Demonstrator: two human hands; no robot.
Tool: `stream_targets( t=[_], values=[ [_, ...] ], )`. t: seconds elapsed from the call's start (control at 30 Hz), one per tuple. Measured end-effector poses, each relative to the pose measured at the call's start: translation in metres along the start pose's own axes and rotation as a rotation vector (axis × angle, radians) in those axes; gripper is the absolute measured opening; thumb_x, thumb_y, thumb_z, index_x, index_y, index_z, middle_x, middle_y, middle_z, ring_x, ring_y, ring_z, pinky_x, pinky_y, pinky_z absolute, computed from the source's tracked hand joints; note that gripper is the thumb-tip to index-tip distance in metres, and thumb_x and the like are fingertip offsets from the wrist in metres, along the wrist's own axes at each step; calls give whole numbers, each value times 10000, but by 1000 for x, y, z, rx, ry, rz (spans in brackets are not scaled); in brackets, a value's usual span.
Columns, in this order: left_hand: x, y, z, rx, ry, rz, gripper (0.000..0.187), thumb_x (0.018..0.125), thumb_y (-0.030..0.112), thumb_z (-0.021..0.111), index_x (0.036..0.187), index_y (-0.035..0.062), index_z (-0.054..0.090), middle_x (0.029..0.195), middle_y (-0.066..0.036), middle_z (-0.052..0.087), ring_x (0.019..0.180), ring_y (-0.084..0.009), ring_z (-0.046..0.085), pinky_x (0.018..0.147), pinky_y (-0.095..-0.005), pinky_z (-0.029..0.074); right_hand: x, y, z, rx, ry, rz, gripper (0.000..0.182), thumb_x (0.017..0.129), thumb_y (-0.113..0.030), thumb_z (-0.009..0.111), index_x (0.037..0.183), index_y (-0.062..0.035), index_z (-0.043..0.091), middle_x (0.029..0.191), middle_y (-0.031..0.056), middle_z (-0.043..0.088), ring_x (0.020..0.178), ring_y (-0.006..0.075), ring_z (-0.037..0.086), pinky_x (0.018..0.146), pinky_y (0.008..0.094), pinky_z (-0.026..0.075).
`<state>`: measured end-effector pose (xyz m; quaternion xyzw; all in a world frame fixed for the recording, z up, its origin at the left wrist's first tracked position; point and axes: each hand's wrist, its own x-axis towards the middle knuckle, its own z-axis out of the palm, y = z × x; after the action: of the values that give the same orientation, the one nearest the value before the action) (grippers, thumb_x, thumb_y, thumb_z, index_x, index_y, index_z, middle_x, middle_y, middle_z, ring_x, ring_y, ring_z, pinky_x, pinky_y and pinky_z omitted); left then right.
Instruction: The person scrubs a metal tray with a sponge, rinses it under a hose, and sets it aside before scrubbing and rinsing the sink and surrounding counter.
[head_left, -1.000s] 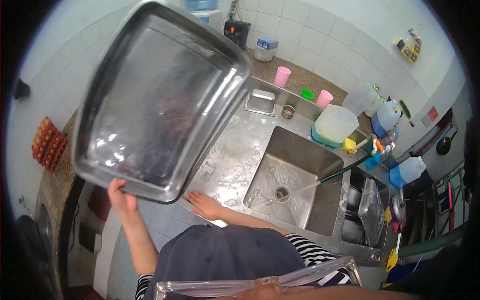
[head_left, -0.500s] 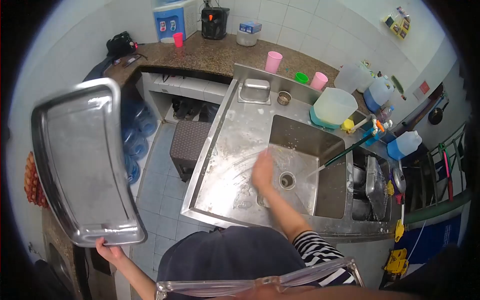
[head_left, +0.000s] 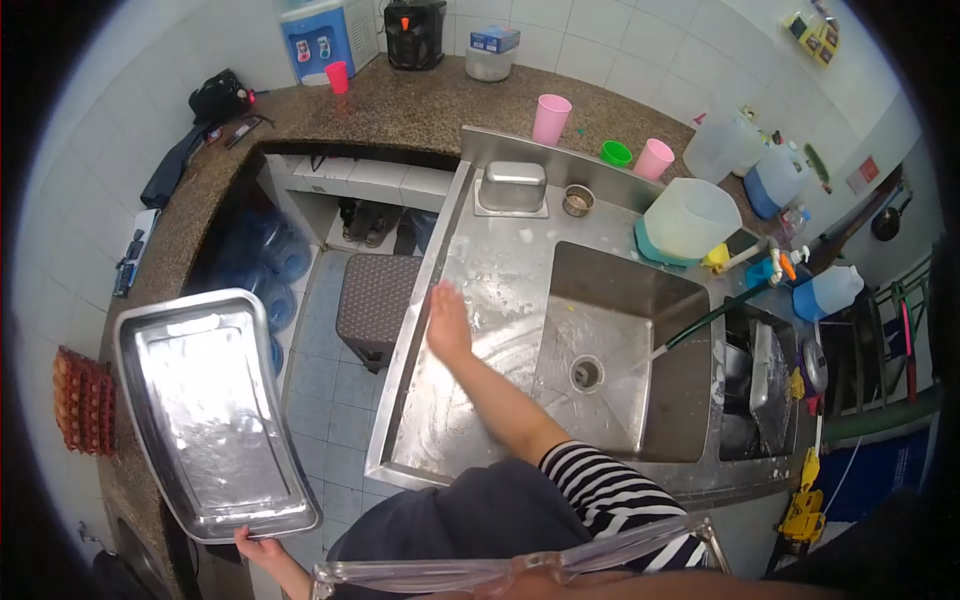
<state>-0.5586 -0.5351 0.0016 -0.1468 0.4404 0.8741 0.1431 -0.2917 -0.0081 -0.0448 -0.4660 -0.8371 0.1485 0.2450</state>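
Observation:
My left hand grips the near rim of a large rectangular metal tray, its fingers closed over the edge. The tray is held out at the left, its shiny hollow inside facing up. My right hand lies stretched out against the wet steel drainboard near its raised left edge, with nothing visible in it. Right of that hand is the sink basin with a round drain. A green hose runs from the tap into the basin, water coming from its end.
A small upturned metal pan and a strainer cup stand behind the drainboard. A cut plastic jug sits behind the basin. Metal pans fill the second basin. A brown stool stands left of the sink, below the drainboard.
My right hand has swept left from the basin's edge across the drainboard to its left side. The tray in my left hand has come lower and tilted, its inside catching more light.

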Motion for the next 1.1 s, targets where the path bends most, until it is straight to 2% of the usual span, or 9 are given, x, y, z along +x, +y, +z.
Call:
stream_targets(
  t=[0.17, 0.23, 0.3, 0.4, 0.47, 0.63, 0.8, 1.0, 1.1],
  values=[
    [-42, -28, 26, 139, 4, 68, 427, 606, 56, 499, 1021, -36, 461, 1036, -115, 472, 983, -242, 451, 898, -360, 375, 42, 125, -47, -121, 227, 220, 449, 843, -59, 309, 1273, 70, 328, 1331, 227, 334, 1259, 325, 293, 1058, 377, 200],
    [-77, -39, 33, 1033, -340, 630, 432, 627, 15, 466, 1053, -41, 413, 1061, -120, 411, 1045, -226, 377, 955, -342, 286, 29, 184, -67, -194, 360, 339, 447, 833, -50, 335, 1260, 81, 340, 1307, 255, 348, 1236, 350, 311, 1052, 382, 211],
    [-51, -44, -1, 1039, -393, 587, 427, 620, -41, 401, 1046, -40, 384, 1034, -125, 366, 1042, -222, 339, 968, -342, 237, 6, 206, -99, -542, 272, 544, 456, 835, -39, 338, 1270, 95, 310, 1302, 281, 336, 1238, 369, 299, 1052, 382, 204],
    [-40, -46, -19, 1164, -367, 619, 424, 600, -39, 393, 1024, -42, 385, 1015, -134, 372, 1015, -235, 348, 963, -349, 242, -23, 174, -104, -438, 404, 273, 465, 844, -36, 321, 1286, 101, 274, 1310, 297, 309, 1245, 376, 282, 1052, 387, 199],
    [-41, -46, -28, 1246, -336, 644, 423, 587, -37, 387, 1009, -43, 385, 1002, -139, 376, 997, -244, 354, 960, -353, 245, -38, 91, -90, 278, 194, 360, 474, 860, -59, 275, 1307, 92, 238, 1331, 292, 272, 1265, 384, 240, 1065, 415, 160],
    [-41, -47, -20, 1382, -284, 733, 420, 560, -34, 376, 980, -45, 386, 976, -150, 384, 961, -260, 366, 954, -362, 251, -62, -31, -23, -25, -100, -207, 463, 842, -62, 308, 1270, 114, 288, 1351, 286, 247, 1278, 366, 237, 1069, 433, 157],
    [28, -29, -121, 1493, -286, 850, 374, 612, 12, 397, 982, -39, 417, 966, -167, 432, 950, -279, 420, 926, -368, 301, 15, 80, -20, -42, 145, 124, 475, 836, -41, 278, 1296, 75, 281, 1356, 243, 276, 1272, 338, 256, 1078, 394, 148],
    [31, -19, -91, 1504, -269, 799, 368, 618, 12, 398, 982, -40, 421, 963, -169, 439, 943, -281, 427, 918, -369, 309, 26, 168, -105, -625, 312, 494, 444, 863, -110, 333, 1268, 71, 334, 1351, 220, 304, 1269, 325, 269, 1054, 440, 167],
    [27, -26, -83, 1524, -262, 743, 364, 622, 12, 398, 982, -40, 423, 962, -171, 443, 938, -283, 432, 913, -370, 314, 45, 101, -55, 280, 225, 267, 441, 891, -132, 292, 1284, 67, 310, 1365, 234, 267, 1289, 330, 226, 1073, 400, 139]
  ],
)
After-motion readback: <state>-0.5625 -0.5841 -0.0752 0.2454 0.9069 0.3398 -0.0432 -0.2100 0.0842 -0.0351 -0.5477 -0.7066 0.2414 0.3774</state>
